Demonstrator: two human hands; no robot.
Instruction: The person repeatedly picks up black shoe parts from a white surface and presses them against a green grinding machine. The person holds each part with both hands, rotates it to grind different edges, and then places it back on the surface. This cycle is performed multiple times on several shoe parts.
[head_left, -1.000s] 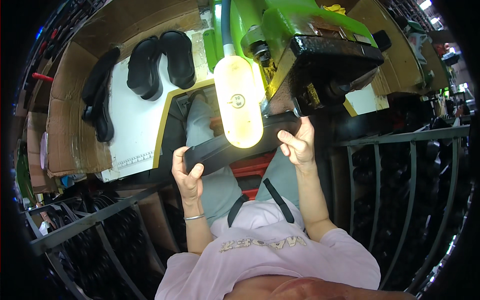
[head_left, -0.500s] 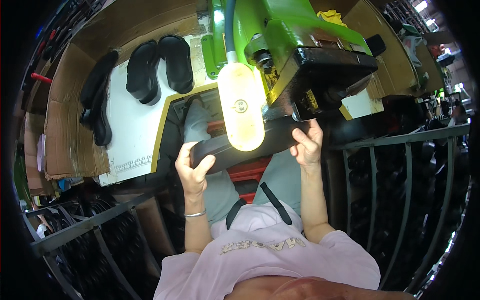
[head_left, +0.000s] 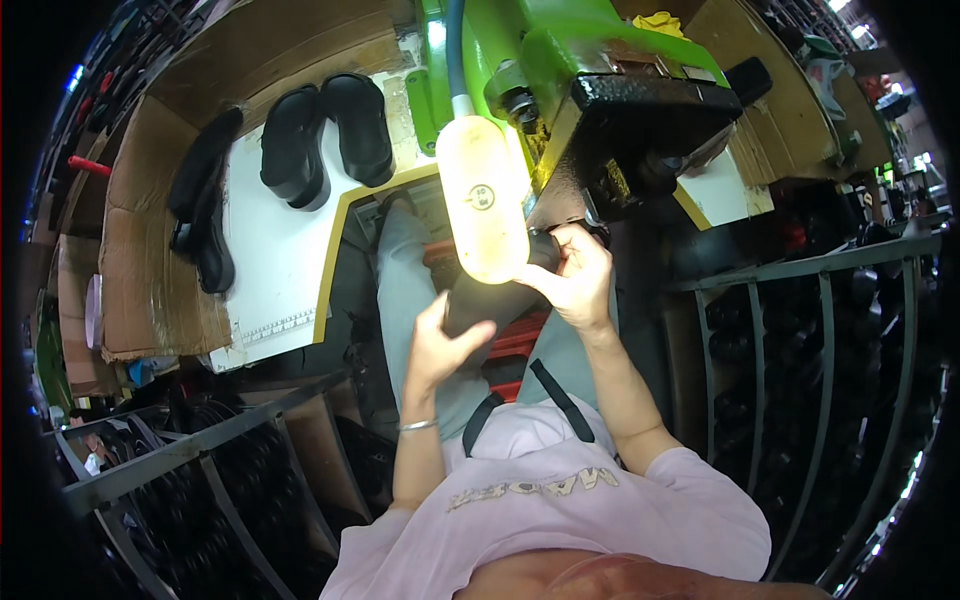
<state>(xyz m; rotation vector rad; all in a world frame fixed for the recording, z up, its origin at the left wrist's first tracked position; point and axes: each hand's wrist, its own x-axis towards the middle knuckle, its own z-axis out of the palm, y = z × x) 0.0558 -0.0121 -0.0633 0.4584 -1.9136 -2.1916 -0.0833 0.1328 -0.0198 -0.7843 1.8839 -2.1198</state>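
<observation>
The work in hand looks like turning and lining up a long, black, thick-edged shoe sole (head_left: 487,306) at a glossy green machine (head_left: 625,50) with a black head (head_left: 650,115). The sole slants above the lap, at the yellow-edged cut-out in the front of a white counter (head_left: 270,275), partly hidden by a glowing, oval, cream-coloured lamp (head_left: 482,195). The next move seems to call for steadying both ends and keeping the sole's edge true to the machine; whether they touch cannot be told.

The right hand (head_left: 573,280) pinches the far end between thumb and bent fingers, just below the machine's head. The left hand (head_left: 445,345) is half open around the near end, thumb spread from the fingers; how firmly it grips cannot be told. Two upright-lying black platform soles (head_left: 361,130) rest near the counter's back edge.
</observation>
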